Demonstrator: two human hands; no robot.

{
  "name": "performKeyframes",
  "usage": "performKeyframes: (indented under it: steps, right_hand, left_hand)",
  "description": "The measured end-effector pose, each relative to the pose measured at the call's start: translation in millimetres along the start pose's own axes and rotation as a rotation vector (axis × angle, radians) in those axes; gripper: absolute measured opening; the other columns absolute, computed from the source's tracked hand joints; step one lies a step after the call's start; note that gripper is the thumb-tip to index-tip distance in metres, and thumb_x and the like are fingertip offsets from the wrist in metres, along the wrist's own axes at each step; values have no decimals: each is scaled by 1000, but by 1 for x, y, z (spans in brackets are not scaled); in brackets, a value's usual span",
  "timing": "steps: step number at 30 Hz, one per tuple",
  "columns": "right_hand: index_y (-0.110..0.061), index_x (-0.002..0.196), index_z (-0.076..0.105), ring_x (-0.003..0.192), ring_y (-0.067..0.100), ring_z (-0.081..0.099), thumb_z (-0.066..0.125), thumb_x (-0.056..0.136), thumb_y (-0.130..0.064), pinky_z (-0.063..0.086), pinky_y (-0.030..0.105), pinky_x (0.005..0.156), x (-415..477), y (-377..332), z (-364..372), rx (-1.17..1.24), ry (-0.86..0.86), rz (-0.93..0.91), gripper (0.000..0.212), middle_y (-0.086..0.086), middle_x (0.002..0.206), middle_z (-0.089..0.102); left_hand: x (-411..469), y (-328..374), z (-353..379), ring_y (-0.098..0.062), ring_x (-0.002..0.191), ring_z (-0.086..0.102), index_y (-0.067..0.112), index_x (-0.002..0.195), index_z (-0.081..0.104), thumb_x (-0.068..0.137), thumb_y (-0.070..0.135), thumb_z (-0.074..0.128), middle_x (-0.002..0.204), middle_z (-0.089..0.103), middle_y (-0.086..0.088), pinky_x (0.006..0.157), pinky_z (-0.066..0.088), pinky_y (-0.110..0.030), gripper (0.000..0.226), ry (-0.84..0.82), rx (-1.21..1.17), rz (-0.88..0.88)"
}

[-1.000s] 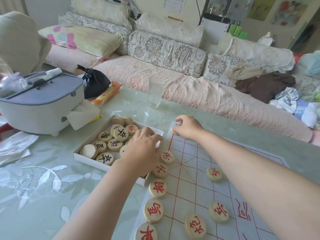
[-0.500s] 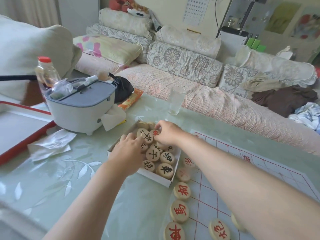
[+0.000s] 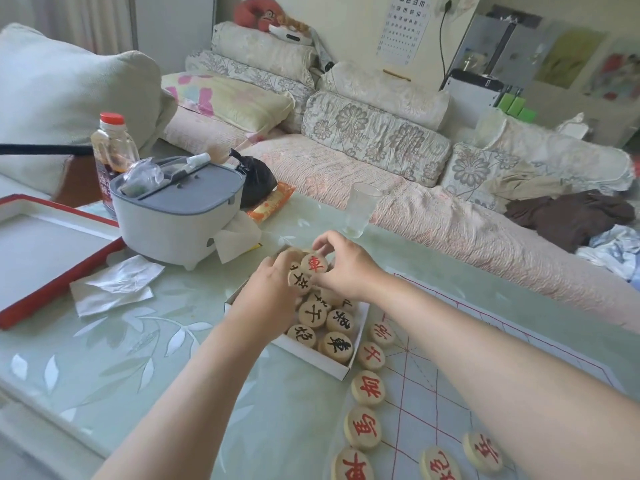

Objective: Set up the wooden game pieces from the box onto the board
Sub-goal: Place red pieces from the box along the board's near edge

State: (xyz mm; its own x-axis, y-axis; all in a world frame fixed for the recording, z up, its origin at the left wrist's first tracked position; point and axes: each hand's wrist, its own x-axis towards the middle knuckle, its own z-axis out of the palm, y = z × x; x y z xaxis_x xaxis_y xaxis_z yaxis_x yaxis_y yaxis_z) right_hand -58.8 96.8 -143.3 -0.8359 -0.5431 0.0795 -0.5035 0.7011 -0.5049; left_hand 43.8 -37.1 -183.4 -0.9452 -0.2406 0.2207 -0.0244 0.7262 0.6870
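Disc [image 3: 314, 264] of pale wood, red character, pinched in right grip [image 3: 346, 270]; left grip [image 3: 266, 299] clasps black-character disc [image 3: 299, 281] over box [image 3: 318, 360].

red-character piece [image 3: 314, 264]: round pale wooden disc, tilted face toward the camera, pinched by the right hand's fingers [image 3: 325, 242] and thumb, lifted.
black-character piece [image 3: 299, 280]: same disc, tilted, touching the red one, against the left hand's fingers [image 3: 281, 268]; the grip is hidden.
box [image 3: 311, 356]: shallow white open tray beneath both sets of fingers.
boxed pieces [image 3: 312, 314]: black characters, flat, just nearer than the fingers.
board [image 3: 433, 393]: white sheet, red grid, right of the fingers.
board row [image 3: 367, 388]: five red-character discs, flat along the board's left edge, nearer than the fingers.
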Motion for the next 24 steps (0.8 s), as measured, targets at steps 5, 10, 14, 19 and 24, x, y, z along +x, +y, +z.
performKeyframes:
  steps: [5,10,14,19,24]
  right_hand:
    - [-35,108,56,75,6,62,87,69,-23,56,28,76,-16,-14,6,194,-87,-82,51,-10,105,65]
    - [-34,119,58,71,4,58,85,72,-16,52,23,69,-12,-14,4,173,-106,-72,57,-7,108,65]
    - [-23,123,62,94,11,60,69,84,-7,42,20,80,6,8,-4,15,48,63,43,-6,110,65]
    - [-23,109,70,103,15,64,63,86,-9,49,25,88,20,23,0,-112,4,151,28,-5,107,69]
    - [-27,104,73,104,16,64,69,76,-37,54,36,92,27,8,13,-327,-132,129,30,-7,111,71]
  left_hand:
    - [3,9,1,-18,92,64,37,132,46,96,29,45,110,65,3,67,52,-29,37,73,-324,-221]
    - [3,7,-5,-21,80,66,35,120,57,93,19,52,101,69,1,64,50,-27,32,161,-465,-375]
    - [4,0,-10,-21,82,68,44,107,55,93,16,48,98,68,4,74,58,-39,32,174,-459,-418]
    - [6,-1,-12,-16,70,63,38,101,66,94,15,47,96,68,6,52,42,-24,30,136,-401,-404]
    - [6,0,-11,-17,87,63,32,120,59,90,22,55,111,63,3,70,55,-30,33,61,-385,-373]
